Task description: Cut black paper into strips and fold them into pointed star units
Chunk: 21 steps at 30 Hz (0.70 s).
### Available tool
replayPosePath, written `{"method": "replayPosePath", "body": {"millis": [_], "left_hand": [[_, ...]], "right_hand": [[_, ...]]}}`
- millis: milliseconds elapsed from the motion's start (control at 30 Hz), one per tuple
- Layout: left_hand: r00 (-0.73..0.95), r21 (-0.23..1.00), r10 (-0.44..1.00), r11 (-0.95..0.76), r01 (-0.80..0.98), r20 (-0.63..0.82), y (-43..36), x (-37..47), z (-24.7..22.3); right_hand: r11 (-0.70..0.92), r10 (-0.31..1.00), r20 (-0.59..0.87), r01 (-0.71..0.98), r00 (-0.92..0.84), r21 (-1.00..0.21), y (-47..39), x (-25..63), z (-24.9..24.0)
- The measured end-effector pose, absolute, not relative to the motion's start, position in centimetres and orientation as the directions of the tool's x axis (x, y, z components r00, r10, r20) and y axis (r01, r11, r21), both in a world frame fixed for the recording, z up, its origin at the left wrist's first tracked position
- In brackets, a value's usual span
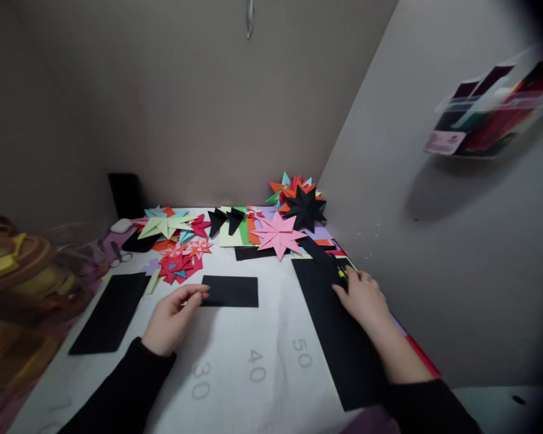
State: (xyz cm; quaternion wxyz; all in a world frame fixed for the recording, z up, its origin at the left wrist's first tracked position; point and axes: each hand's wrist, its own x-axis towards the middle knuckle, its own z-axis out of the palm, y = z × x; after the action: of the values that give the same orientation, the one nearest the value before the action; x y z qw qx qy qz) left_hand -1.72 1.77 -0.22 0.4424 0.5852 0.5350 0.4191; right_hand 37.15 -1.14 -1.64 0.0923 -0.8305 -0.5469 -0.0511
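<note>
- Nearest on the worktop [228, 361], along its right edge: a large black sheet [335, 325], flat, no fold to be seen.
- Over by the left edge, a dark rectangle [111, 313] lies flat.
- And here's the left hand [169, 322], thumb and fingers together, clamped on the left end of the small black paper [233, 292] mid-worktop; that looks flat and unfolded.
- The right hand [364, 298] is out over the large black sheet, at a yellow-and-black tool [342, 273]; whether its fingers grip, I can't tell.
- Toward the far edge, formed shapes: a red star [176, 268], a pink star [278, 234], a pale yellow star [165, 225].
- Between the last two, black folded pieces [216, 221], creased but seemingly not joined up.
- Far right corner, a black star [305, 208]: plenty complete, I'd judge, while the paper in hand looks barely begun.
</note>
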Motion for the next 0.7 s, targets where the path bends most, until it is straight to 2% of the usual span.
{"method": "replayPosePath", "body": {"millis": [67,167,300,400,467,567,633,700], "left_hand": [[0.17,0.938,0.985,-0.081,0.338,0.024,1.5,-1.0,-0.6],[0.316,0.827,0.944,-0.251,0.504,0.094,0.7,0.0,-0.7],[0.618,0.541,0.773,-0.584,0.605,0.144,-0.1,0.3,0.3],[0.708,0.339,0.699,-0.694,0.635,0.102,0.8,0.4,0.6],[0.707,0.255,0.701,-0.703,0.664,0.091,2.3,0.7,0.2],[0.693,0.205,0.717,-0.692,0.692,0.083,4.7,1.1,-1.1],[0.688,0.209,0.721,-0.687,0.696,0.076,5.8,1.2,-1.9],[0.681,0.229,0.728,-0.678,0.698,0.08,6.2,1.1,-2.5]], "right_hand": [[-0.403,0.91,0.118,0.914,0.397,0.034,-1.7,39.2,-2.7],[-0.386,0.921,0.08,0.92,0.38,0.067,-1.5,40.8,-4.1],[-0.416,0.907,0.031,0.906,0.42,-0.084,-1.4,42.0,-4.2],[-0.365,0.903,0.146,0.901,0.404,-0.235,-2.3,41.5,-2.9],[-0.223,0.932,0.201,0.915,0.301,-0.337,-2.9,40.0,-1.7],[0.08,0.993,0.116,0.902,-0.034,-0.424,-3.3,36.5,-0.5],[0.15,0.989,0.05,0.898,-0.142,-0.414,-2.8,34.4,-0.3],[0.164,0.985,0.016,0.922,-0.17,-0.35,-2.0,32.9,-0.4]]}}
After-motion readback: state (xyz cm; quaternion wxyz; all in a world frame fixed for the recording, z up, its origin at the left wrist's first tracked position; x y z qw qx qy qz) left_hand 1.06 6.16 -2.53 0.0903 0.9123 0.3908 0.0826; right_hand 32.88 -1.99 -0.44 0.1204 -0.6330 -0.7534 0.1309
